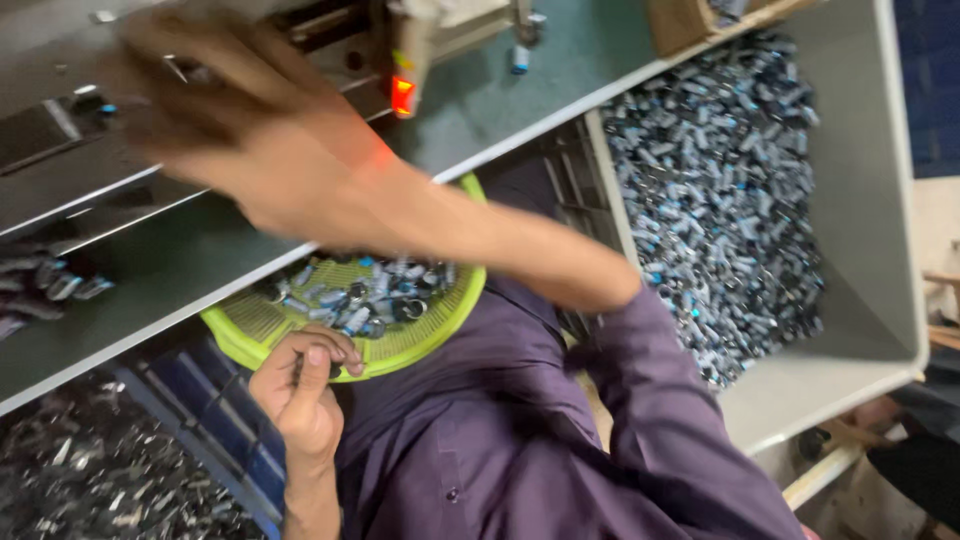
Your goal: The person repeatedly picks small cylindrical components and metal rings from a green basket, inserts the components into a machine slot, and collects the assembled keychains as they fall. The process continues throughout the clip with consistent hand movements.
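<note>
Hands at a bench with small parts
Left hand [305,385] pinches a thin dark piece by the green basket [425,335]; right hand [240,120] is blurred, its fingers' hold can't be told

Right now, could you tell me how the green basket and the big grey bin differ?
The green basket is round, shallow and woven with open mesh; the grey bin is rectangular, deep and solid-walled. The green basket holds a small handful of parts; the grey bin holds a large heap. The green basket sits at the bench edge; the grey bin stands beside the bench. Both hold small blue-and-silver parts.
</note>
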### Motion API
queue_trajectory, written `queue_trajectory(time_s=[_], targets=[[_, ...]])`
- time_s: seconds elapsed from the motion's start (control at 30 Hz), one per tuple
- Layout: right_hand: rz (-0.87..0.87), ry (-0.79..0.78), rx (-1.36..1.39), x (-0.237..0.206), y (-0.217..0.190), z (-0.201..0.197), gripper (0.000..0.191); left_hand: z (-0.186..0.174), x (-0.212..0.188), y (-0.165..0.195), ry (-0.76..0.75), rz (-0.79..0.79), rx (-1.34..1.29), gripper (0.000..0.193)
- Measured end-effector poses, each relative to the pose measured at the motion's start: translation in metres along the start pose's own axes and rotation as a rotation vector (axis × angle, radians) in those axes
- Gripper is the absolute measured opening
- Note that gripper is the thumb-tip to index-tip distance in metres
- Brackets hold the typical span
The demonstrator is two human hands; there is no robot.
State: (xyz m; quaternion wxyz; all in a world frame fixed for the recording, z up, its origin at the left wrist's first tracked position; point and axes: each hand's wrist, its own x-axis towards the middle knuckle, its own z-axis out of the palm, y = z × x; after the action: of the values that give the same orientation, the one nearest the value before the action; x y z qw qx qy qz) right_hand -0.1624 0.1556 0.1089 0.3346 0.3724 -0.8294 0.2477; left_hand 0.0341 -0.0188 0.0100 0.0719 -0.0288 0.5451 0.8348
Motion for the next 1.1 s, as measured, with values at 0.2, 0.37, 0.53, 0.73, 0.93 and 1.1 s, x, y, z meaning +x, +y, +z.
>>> queue_trajectory(time_s=[0.2, 0.37, 0.53, 0.73, 0.93, 1.1], targets=[[0.341, -0.183, 0.557, -0.084, -0.079, -0.014, 0.032, -0.004, 0.014, 0.004, 0.193, 0.077, -0.001, 0.032], [0.802, -0.103, 0.807, -0.128, -0.116, -0.012, 0.022, 0.023, 0.024, 0.027, 0.117, 0.11, 0.011, 0.016], [0.8, 0.14, 0.812, -0.132, -0.112, -0.009, 0.022, 0.036, 0.041, 0.043, 0.071, 0.163, 0.497, 0.021], [0.866, 0.095, 1.062, -0.135, -0.101, -0.013, 0.028, 0.019, 0.037, 0.035, -0.027, 0.212, 0.592, 0.022], [0.832, 0.112, 0.903, -0.148, -0.103, 0.021, 0.03, -0.003, 0.034, 0.043, -0.053, 0.143, 0.693, 0.016], [1.044, 0.424, 1.227, -0.142, -0.076, 0.024, 0.029, -0.029, 0.063, 0.074, -0.78, 0.218, -0.201, 0.034]])
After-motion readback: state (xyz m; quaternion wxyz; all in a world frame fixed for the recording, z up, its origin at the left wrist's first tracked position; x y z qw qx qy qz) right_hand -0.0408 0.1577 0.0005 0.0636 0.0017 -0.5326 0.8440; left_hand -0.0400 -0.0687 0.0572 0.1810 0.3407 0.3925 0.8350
